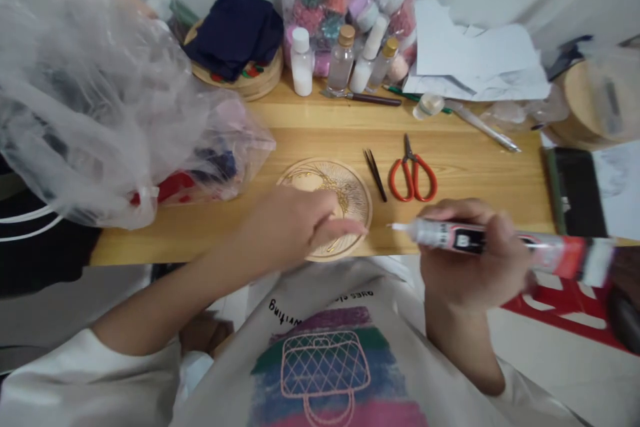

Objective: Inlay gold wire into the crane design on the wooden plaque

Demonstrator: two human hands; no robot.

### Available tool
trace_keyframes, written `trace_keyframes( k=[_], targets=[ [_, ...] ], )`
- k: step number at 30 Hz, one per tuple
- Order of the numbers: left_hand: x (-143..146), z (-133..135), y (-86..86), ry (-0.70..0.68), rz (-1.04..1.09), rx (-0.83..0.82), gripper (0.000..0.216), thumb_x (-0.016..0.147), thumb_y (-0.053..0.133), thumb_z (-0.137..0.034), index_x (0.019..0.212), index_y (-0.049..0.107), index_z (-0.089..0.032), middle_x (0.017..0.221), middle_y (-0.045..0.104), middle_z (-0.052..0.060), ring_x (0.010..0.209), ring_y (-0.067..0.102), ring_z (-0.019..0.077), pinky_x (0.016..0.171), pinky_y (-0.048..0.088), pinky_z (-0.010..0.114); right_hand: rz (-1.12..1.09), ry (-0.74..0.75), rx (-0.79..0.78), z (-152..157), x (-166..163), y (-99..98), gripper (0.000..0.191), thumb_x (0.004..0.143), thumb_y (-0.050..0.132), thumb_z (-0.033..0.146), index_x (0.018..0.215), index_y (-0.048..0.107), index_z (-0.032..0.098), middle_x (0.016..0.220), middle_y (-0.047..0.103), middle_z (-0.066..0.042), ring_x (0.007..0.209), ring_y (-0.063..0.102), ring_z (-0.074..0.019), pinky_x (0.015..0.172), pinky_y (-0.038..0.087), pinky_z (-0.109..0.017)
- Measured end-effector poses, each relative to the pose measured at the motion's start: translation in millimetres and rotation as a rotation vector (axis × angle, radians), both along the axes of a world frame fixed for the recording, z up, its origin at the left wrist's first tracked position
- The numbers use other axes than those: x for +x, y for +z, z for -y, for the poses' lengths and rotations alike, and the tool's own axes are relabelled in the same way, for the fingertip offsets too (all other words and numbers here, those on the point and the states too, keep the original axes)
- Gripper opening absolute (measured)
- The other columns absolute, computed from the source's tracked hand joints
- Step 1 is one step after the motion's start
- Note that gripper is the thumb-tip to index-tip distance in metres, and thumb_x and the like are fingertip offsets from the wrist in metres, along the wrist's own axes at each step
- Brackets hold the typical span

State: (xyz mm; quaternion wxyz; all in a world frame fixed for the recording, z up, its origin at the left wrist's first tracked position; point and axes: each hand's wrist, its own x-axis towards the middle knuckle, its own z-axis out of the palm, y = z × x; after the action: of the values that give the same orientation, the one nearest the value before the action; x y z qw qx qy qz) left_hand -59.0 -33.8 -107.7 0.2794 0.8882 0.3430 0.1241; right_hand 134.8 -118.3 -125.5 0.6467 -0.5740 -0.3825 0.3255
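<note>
My right hand (475,267) is wrapped round a glue tube (545,250), silver with black and red bands, at the table's front edge. The tube lies nearly level, its thin white nozzle pointing left. My left hand (295,227) is over a round wooden piece (357,197) with fine radiating lines and gold curved lines. Its fingers are curled and its thumb points right; whatever they may hold is hidden. Part of the round piece is covered by this hand. Black tweezers (375,175) and red-handled pliers (413,173) lie just beyond, between the two hands.
A large clear plastic bag (100,93) fills the left side. Along the back stand a dark folded cloth (237,33) on round wood, small bottles (343,60), a dark-handled tool (375,100) and white papers (470,53). A phone (577,190) lies at the right.
</note>
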Motion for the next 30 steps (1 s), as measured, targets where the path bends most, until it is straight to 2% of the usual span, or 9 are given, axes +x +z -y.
trace_keyframes(
  k=[2, 4, 7, 10, 13, 16, 22, 30],
  targets=[
    [2, -24, -0.9, 0.062, -0.035, 0.093, 0.059, 0.102, 0.026, -0.056, 0.061, 0.046, -0.019, 0.052, 0.040, -0.003, 0.050, 0.036, 0.0118, 0.055, 0.020, 0.028, 0.017, -0.130, -0.006, -10, 6, 0.3, 0.029, 0.082, 0.051, 0.046, 0.065, 0.059, 0.024, 0.056, 0.056, 0.000, 0.040, 0.048, -0.0126, 0.035, 0.033, -0.026],
    [14, -51, -6.6, 0.086, -0.064, 0.169, 0.051, 0.102, 0.038, -0.045, 0.059, 0.047, -0.018, 0.050, 0.037, -0.004, 0.051, 0.033, 0.0110, 0.057, 0.019, 0.028, 0.036, -0.174, -0.042, -21, 5, -3.6, 0.024, 0.077, 0.056, 0.044, 0.064, 0.057, 0.024, 0.056, 0.055, 0.001, 0.038, 0.044, -0.0115, 0.033, 0.029, -0.025],
    [38, -84, -25.0, 0.008, -0.078, 0.142, 0.043, 0.098, 0.050, -0.035, 0.060, 0.054, -0.016, 0.054, 0.047, -0.003, 0.053, 0.036, 0.0104, 0.060, 0.023, 0.028, 0.069, -0.148, -0.101, -37, -3, -17.0, 0.021, 0.077, 0.061, 0.041, 0.066, 0.055, 0.024, 0.057, 0.054, 0.002, 0.040, 0.042, -0.0107, 0.037, 0.031, -0.026],
    [51, -100, -46.9, -0.046, -0.032, 0.047, 0.028, 0.092, 0.058, -0.034, 0.072, 0.066, -0.016, 0.062, 0.059, -0.001, 0.056, 0.046, 0.0111, 0.060, 0.028, 0.026, 0.116, -0.138, -0.119, -47, -11, -34.0, 0.026, 0.083, 0.061, 0.042, 0.066, 0.050, 0.025, 0.056, 0.050, 0.004, 0.045, 0.045, -0.0117, 0.045, 0.038, -0.029],
    [49, -103, -59.8, -0.088, -0.017, 0.031, 0.020, 0.087, 0.064, -0.037, 0.081, 0.072, -0.021, 0.062, 0.063, -0.002, 0.055, 0.050, 0.0114, 0.059, 0.029, 0.025, 0.206, -0.112, -0.191, -48, -13, -47.4, 0.032, 0.086, 0.059, 0.048, 0.067, 0.047, 0.026, 0.058, 0.051, 0.002, 0.052, 0.052, -0.0148, 0.052, 0.043, -0.032],
    [44, -102, -62.2, -0.126, -0.016, 0.056, 0.021, 0.085, 0.067, -0.042, 0.078, 0.074, -0.024, 0.057, 0.061, -0.004, 0.053, 0.050, 0.0113, 0.057, 0.028, 0.025, 0.263, -0.134, -0.209, -46, -15, -53.5, 0.034, 0.088, 0.058, 0.051, 0.068, 0.047, 0.026, 0.060, 0.053, 0.001, 0.057, 0.055, -0.0167, 0.054, 0.044, -0.034],
    [45, -103, -60.6, -0.115, -0.017, 0.051, 0.021, 0.081, 0.072, -0.042, 0.071, 0.073, -0.024, 0.058, 0.062, -0.004, 0.054, 0.049, 0.0119, 0.055, 0.024, 0.027, 0.291, -0.140, -0.238, -43, -19, -53.2, 0.034, 0.089, 0.060, 0.051, 0.069, 0.051, 0.025, 0.058, 0.054, 0.003, 0.051, 0.052, -0.0149, 0.050, 0.041, -0.033],
    [45, -102, -58.7, -0.113, -0.038, 0.005, 0.023, 0.085, 0.068, -0.046, 0.079, 0.075, -0.025, 0.063, 0.063, -0.003, 0.059, 0.049, 0.0130, 0.059, 0.025, 0.028, 0.402, -0.140, -0.225, -43, -23, -48.7, 0.035, 0.090, 0.058, 0.050, 0.066, 0.051, 0.025, 0.055, 0.052, 0.002, 0.046, 0.047, -0.0129, 0.044, 0.038, -0.031]
  ],
)
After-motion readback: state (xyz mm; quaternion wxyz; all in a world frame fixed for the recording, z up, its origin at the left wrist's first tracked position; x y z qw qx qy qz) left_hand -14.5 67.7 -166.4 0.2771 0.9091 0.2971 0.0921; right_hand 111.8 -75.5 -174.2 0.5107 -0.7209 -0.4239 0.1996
